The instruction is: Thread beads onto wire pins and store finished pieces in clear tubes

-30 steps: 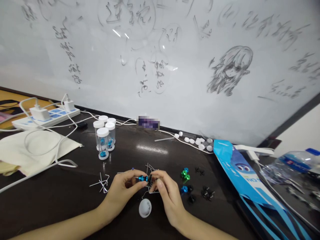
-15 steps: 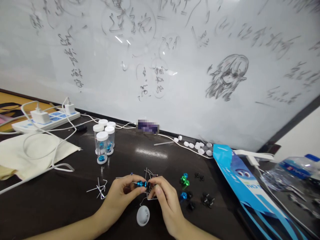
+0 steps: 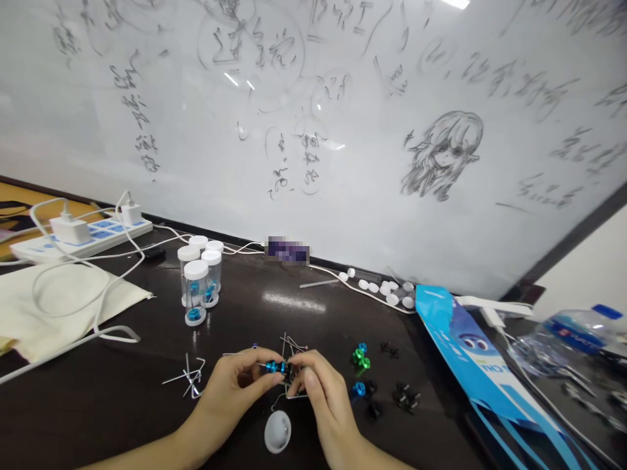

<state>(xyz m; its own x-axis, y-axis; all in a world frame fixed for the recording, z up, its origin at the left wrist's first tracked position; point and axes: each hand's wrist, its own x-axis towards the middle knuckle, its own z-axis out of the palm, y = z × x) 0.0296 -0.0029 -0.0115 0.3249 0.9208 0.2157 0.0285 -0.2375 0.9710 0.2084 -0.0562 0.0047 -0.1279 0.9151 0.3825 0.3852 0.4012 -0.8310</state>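
Between the fingertips of my left hand [image 3: 230, 385] is a small shiny blue metal part [image 3: 275, 367], spool-like, with a thin metal rod running through it. My right hand [image 3: 326, 391] pinches at its dark right end, where a black piece [image 3: 288, 371] shows; the fingers partly cover it. Both hands are closed and nearly meet just above the table. Behind them lie thin bent metal rods [image 3: 290, 342], partly hidden. A small white bowl-shaped piece [image 3: 277, 432] rests on the table below the hands.
Bent hex keys [image 3: 189, 377] lie left. Several clear tubes [image 3: 196, 294] with white caps stand behind. Green parts [image 3: 361, 358], a blue part [image 3: 359, 390] and black parts [image 3: 406, 396] lie right, before a blue bag [image 3: 470, 346]. White caps [image 3: 392, 299] line the whiteboard [image 3: 343, 196].
The view has shifted slightly, so the scene sits a little lower and to the left. Both hands keep the same grip on the blue part.
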